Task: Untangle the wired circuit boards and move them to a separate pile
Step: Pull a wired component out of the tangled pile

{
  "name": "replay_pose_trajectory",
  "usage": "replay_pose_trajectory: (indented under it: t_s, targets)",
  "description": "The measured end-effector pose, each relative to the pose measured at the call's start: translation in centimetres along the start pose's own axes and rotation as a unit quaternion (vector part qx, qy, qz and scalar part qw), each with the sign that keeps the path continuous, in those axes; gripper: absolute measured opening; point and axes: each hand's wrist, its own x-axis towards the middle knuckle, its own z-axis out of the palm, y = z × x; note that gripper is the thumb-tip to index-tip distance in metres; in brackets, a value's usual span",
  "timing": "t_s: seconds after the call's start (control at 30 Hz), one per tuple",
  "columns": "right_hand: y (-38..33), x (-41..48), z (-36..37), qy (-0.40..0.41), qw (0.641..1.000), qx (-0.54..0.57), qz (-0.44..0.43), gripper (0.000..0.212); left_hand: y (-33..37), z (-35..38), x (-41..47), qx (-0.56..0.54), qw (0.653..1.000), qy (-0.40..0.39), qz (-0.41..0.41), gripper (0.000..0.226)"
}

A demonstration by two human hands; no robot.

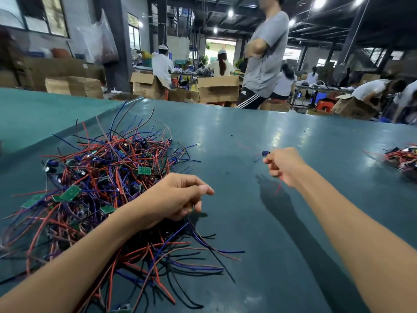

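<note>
A big tangled pile of small green circuit boards [94, 188] with red, blue and black wires lies on the left of the teal table [248, 136]. My left hand [176, 197] hovers at the pile's right edge with fingers loosely curled, its thumb and fingertips close together near a dark wire end. My right hand [284, 166] is raised over the table's middle and pinches one wired circuit board [265, 153]; its blue component shows at my fingertips and a red wire hangs below my palm. A smaller separate pile [401, 158] lies at the far right.
A person in a grey shirt [264, 57] stands with crossed arms just beyond the table's far edge. Cardboard boxes [216, 89] and seated workers fill the floor behind. A lighter teal sheet [45, 114] overlaps the table at the back left.
</note>
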Motion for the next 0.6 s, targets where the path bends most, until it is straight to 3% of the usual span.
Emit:
replay_pose_trajectory:
  t_s: [0.1,0.2,0.27,0.4,0.5,0.6]
  targets:
    - [0.3,3.2,-1.0,0.033,0.992,-0.123,-0.023,0.017,-0.4,-0.2,-0.1,0.031,0.999,-0.017,0.002,0.02]
    - [0.7,4.1,-1.2,0.092,0.963,-0.245,-0.06,0.025,-0.5,-0.2,0.0,0.039,0.999,-0.026,0.003,0.02]
    - [1.5,4.1,-0.8,0.097,0.968,-0.219,-0.075,0.021,-0.6,-0.2,-0.1,0.035,0.999,-0.024,0.002,0.02]
    - [2.7,2.1,1.2,0.02,0.97,-0.177,-0.167,0.023,-0.3,-0.2,-0.1,0.038,0.999,-0.023,0.005,0.02]
    - [2.4,1.7,2.9,-0.047,0.949,-0.214,-0.226,0.023,-0.3,0.1,0.0,0.06,0.998,-0.031,0.002,0.02]
    - [1.8,2.7,3.3,-0.077,0.931,-0.271,-0.231,0.026,-0.3,0.4,0.2,0.076,0.996,-0.038,0.004,0.019]
